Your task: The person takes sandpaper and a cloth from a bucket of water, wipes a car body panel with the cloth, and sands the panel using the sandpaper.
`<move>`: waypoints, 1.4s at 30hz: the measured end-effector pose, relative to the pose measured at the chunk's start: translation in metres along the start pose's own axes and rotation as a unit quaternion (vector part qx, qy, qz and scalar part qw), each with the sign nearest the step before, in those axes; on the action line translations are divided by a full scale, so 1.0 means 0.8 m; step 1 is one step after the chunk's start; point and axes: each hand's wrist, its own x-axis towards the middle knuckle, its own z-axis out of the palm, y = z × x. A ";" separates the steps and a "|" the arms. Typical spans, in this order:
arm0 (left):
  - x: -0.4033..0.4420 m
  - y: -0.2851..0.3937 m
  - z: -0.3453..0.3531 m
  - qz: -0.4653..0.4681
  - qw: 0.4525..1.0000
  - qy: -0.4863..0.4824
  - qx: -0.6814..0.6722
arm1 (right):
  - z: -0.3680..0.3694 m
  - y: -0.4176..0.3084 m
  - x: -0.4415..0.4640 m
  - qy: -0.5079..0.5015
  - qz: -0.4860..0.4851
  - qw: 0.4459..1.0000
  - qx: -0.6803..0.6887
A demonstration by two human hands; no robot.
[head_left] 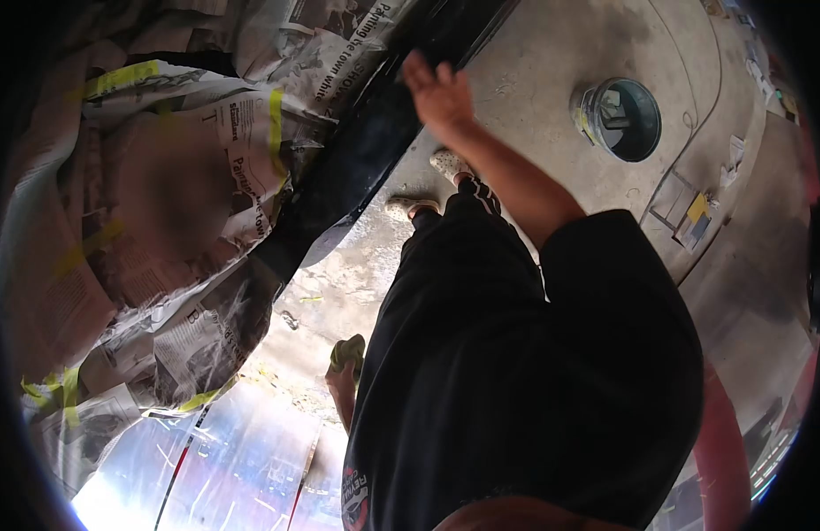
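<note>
My right hand [441, 97] is stretched out over a glossy black panel [366, 137], fingers spread and nothing held. Its fingertips overlap the panel's edge, but whether they press on it I cannot tell. Low by my left side, my left hand [339, 379] is closed around a crumpled green cloth [347, 352]. Along the panel, newspaper sheets [198, 177] fixed with yellow tape [275, 133] cover a large body, and clear plastic film shows on its lower part.
On the concrete floor at the upper right stands a dark bucket [627, 119] with liquid in it. A cable [712, 97] runs along the floor past it. A metal frame [674, 199] with a yellow piece lies farther right. My light-coloured clogs [412, 208] stand beside the panel.
</note>
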 end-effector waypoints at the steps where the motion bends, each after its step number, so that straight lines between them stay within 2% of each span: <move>1: 0.001 0.008 0.002 -0.016 1.000 0.005 0.012 | 0.014 -0.026 -0.023 0.008 -0.049 0.999 0.001; 2: 0.002 0.015 0.004 -0.032 0.999 0.011 0.024 | 0.017 -0.044 -0.040 -0.010 -0.099 0.995 0.012; 5: 0.035 0.018 0.000 0.026 0.999 -0.013 -0.019 | 0.018 -0.013 -0.031 0.001 -0.167 0.986 -0.025; 7: 0.040 0.062 -0.002 0.090 0.995 -0.017 -0.037 | -0.004 0.044 0.006 0.000 -0.098 0.993 -0.069; 8: 0.042 0.092 -0.002 0.140 0.988 -0.026 -0.063 | -0.004 0.074 0.026 0.073 -0.046 0.995 -0.054; 11: 0.038 0.197 0.007 0.254 0.941 -0.100 -0.202 | -0.009 0.090 0.051 0.100 0.032 0.994 -0.025; 12: 0.038 0.237 0.015 0.279 0.925 -0.123 -0.228 | -0.006 0.071 0.040 0.094 0.048 0.994 0.016; 15: 0.022 0.370 0.041 0.350 0.877 -0.201 -0.262 | 0.023 -0.007 -0.020 0.008 -0.061 0.998 0.018; 16: 0.024 0.411 0.052 0.411 0.862 -0.192 -0.227 | 0.038 -0.029 -0.044 0.040 -0.120 0.992 -0.029; 19: 0.008 0.525 0.079 0.538 0.817 -0.157 -0.138 | 0.031 -0.006 -0.042 0.000 -0.228 0.974 0.007; 20: -0.009 0.561 0.086 0.555 0.812 -0.133 -0.119 | -0.002 0.017 -0.028 -0.037 -0.226 0.973 -0.041; 21: -0.025 0.592 0.093 0.571 0.808 -0.110 -0.099 | 0.000 0.036 -0.013 0.063 -0.158 0.985 -0.036; 23: -0.043 0.648 0.111 0.587 0.789 -0.138 -0.119 | -0.012 0.070 0.019 0.109 -0.045 0.993 -0.020; 24: -0.055 0.667 0.118 0.588 0.795 -0.112 -0.099 | -0.015 0.066 0.022 0.094 -0.027 0.995 0.006; 25: -0.068 0.685 0.125 0.590 0.799 -0.085 -0.079 | -0.014 0.048 0.019 0.016 -0.009 0.999 0.041; 26: -0.073 0.700 0.132 0.591 0.803 -0.057 -0.060 | -0.007 0.026 0.008 -0.022 -0.030 0.998 0.049; 28: -0.063 0.725 0.148 0.640 0.763 -0.056 -0.068 | 0.016 0.004 -0.025 0.028 -0.149 0.988 0.025; 29: -0.056 0.732 0.155 0.663 0.743 -0.057 -0.070 | 0.024 0.014 -0.026 0.011 -0.161 0.987 0.015; 31: -0.050 0.741 0.156 0.666 0.743 -0.038 -0.049 | 0.002 0.048 -0.008 -0.017 -0.192 0.981 -0.009; 32: -0.050 0.739 0.152 0.659 0.750 -0.030 -0.034 | -0.013 0.071 0.009 -0.014 -0.149 0.988 -0.039; 33: -0.050 0.735 0.149 0.651 0.758 -0.023 -0.019 | -0.008 0.098 0.034 0.025 -0.085 0.996 -0.006; 34: -0.045 0.729 0.144 0.650 0.760 -0.007 -0.006 | -0.002 0.130 0.055 0.113 -0.049 0.992 0.005; 36: -0.025 0.706 0.132 0.645 0.764 0.022 0.025 | -0.014 0.172 0.089 0.142 0.014 0.986 -0.083; 39: -0.020 0.652 0.108 0.590 0.800 0.026 0.101 | -0.013 0.129 0.076 0.111 0.068 0.992 0.002; 41: -0.005 0.605 0.098 0.569 0.806 0.046 0.156 | -0.004 0.071 0.040 0.088 0.021 0.996 -0.008; 42: 0.008 0.576 0.095 0.526 0.829 0.044 0.184 | 0.009 0.043 0.016 0.089 -0.018 0.996 0.001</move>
